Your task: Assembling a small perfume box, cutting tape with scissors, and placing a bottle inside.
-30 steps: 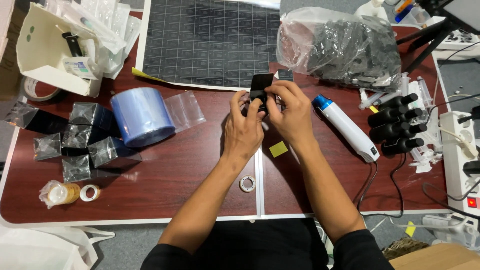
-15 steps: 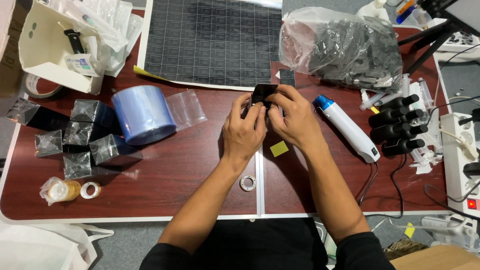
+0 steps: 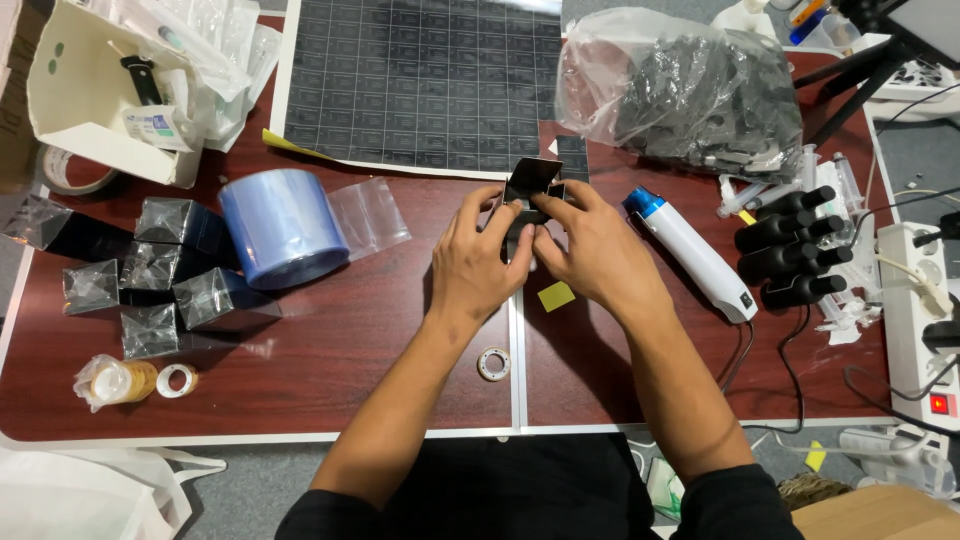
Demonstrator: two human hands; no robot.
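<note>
Both hands meet over the middle of a dark red table (image 3: 330, 380). My left hand (image 3: 478, 262) and my right hand (image 3: 590, 250) together hold a small black box (image 3: 530, 182) with its flap raised. The fingers of both hands pinch its lower part, which they hide. A black sheet with a grid of small labels (image 3: 420, 80) lies just beyond the box. A yellow sticky scrap (image 3: 556, 296) lies under my right wrist, and a small tape ring (image 3: 493, 363) sits near my left forearm.
A blue film roll (image 3: 280, 225) and several film-wrapped black boxes (image 3: 150, 270) sit at left. A white-and-blue handheld tool (image 3: 695, 255), black bottles (image 3: 790, 250) and a bag of black parts (image 3: 690, 90) are at right. A white power strip (image 3: 925, 320) lies at the right edge.
The box flap has swung open and stands up. Both hands stay in place, fingers shifting slightly on the box.
</note>
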